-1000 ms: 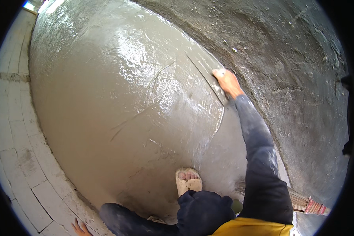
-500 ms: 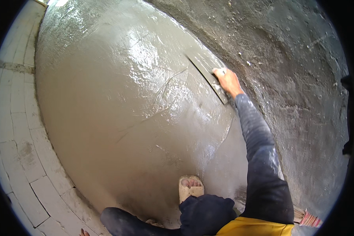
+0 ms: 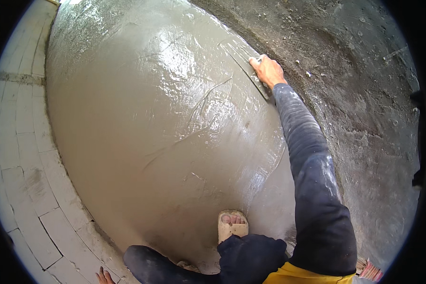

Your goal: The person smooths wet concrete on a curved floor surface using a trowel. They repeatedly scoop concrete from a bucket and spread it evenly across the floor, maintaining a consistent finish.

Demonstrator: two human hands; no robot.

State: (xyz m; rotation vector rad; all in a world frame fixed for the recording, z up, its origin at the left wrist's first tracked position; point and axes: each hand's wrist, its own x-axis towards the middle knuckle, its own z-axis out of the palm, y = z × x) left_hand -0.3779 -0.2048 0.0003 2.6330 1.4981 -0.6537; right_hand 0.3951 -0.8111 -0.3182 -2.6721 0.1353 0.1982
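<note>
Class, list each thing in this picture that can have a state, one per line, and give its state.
Right hand: closed on the trowel
Trowel: held at the mortar's right border
Left hand: fingers extended, partly out of frame
Mortar: wet, shiny in patches, with scored lines
Right sleeve: streaked with pale smears
Slipper: worn, toes showing
Block wall: smudged in places
Dark surface at right: rough, uneven
</note>
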